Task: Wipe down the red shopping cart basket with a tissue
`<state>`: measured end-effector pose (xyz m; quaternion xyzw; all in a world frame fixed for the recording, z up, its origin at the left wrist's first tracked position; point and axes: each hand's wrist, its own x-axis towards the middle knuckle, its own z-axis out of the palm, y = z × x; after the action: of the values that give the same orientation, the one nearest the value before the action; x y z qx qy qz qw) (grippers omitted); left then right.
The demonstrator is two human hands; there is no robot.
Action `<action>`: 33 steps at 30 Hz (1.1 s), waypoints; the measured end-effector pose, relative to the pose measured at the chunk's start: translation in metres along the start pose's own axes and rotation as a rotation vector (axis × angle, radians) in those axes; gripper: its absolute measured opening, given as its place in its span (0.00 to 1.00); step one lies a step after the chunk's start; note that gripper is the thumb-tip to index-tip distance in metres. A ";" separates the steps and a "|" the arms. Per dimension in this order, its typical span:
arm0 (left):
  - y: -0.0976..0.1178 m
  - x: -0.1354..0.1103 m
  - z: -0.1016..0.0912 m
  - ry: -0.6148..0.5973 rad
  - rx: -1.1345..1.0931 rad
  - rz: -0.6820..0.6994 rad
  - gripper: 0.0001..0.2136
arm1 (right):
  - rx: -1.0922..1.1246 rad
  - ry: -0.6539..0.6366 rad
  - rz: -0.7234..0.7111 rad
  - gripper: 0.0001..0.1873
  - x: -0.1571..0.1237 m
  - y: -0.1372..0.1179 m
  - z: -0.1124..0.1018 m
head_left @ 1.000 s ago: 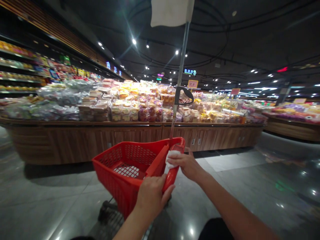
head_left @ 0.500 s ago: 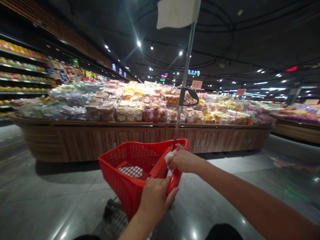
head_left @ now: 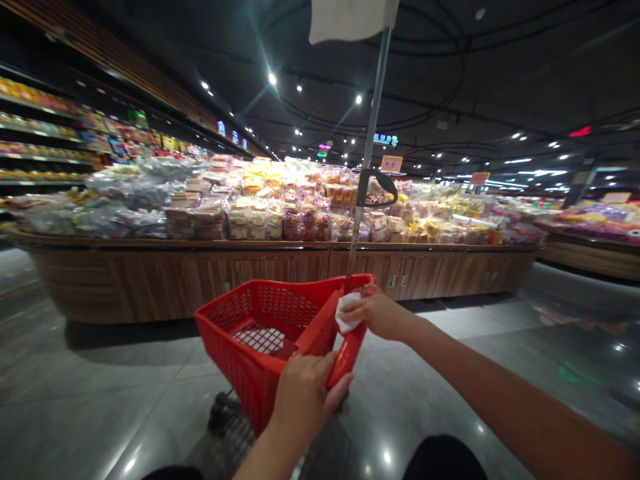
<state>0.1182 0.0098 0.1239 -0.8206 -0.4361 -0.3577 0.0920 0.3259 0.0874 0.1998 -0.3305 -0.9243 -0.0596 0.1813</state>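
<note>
A red plastic shopping cart (head_left: 240, 367) stands before me, its handle (head_left: 346, 363) on the side nearest me. Around the near end of the handle my left hand (head_left: 306, 393) is closed, thumb over the bar. My right hand (head_left: 373, 312) presses a crumpled white tissue (head_left: 349, 313) against the handle's far part, fingers bent over it. A metal pole (head_left: 373, 120) rises from the cart's far corner, with a dark grey loop grip (head_left: 376, 188) partway up and a pale flag-like sheet (head_left: 350, 20) at its top.
Beyond the cart runs a long wooden display counter (head_left: 200, 273) heaped with packaged snacks (head_left: 260, 217). Shelves of jars (head_left: 43, 127) line the left. Another stocked counter (head_left: 590, 243) stands at the right. Grey shiny floor (head_left: 125, 400) surrounds the cart.
My right hand has shifted slightly along the handle and turned, so more of the tissue shows. My left hand keeps its hold. The view has moved a little.
</note>
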 end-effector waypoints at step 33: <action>0.010 0.017 -0.039 -0.393 0.314 -0.245 0.18 | 0.039 0.716 0.401 0.39 -0.037 -0.075 0.122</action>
<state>0.1120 -0.0037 0.1651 -0.7911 -0.5917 -0.1281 0.0877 0.2688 0.0362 0.0739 -0.4588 -0.7211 -0.1167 0.5060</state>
